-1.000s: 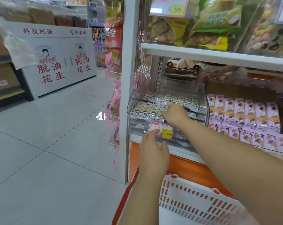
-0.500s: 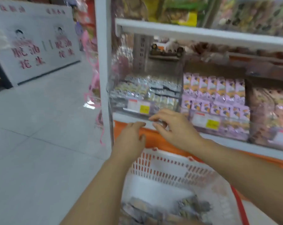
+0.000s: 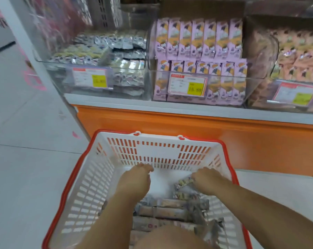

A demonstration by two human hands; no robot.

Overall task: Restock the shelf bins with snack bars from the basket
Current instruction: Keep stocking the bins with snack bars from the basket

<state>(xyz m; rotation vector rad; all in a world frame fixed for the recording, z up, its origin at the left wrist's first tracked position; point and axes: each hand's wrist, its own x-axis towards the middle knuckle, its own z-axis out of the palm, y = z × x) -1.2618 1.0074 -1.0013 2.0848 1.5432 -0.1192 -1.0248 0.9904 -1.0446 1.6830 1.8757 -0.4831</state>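
I am keeping both hands low in the basket [image 3: 157,150], where the snack bars [image 3: 170,209] are lying heaped: right hand [image 3: 207,180] pinching a single bar [image 3: 185,182] for the shelf bin [image 3: 62,81], left hand [image 3: 136,178] curling in blur, its hold unclear to me.

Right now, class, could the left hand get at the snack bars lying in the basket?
Probably yes. The left hand is inside the open basket, and the snack bars lie uncovered just behind it, nearer the person. The right hand is off to one side, not in the way.

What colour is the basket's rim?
Red, edging the white slatted basket; seen in the head view.
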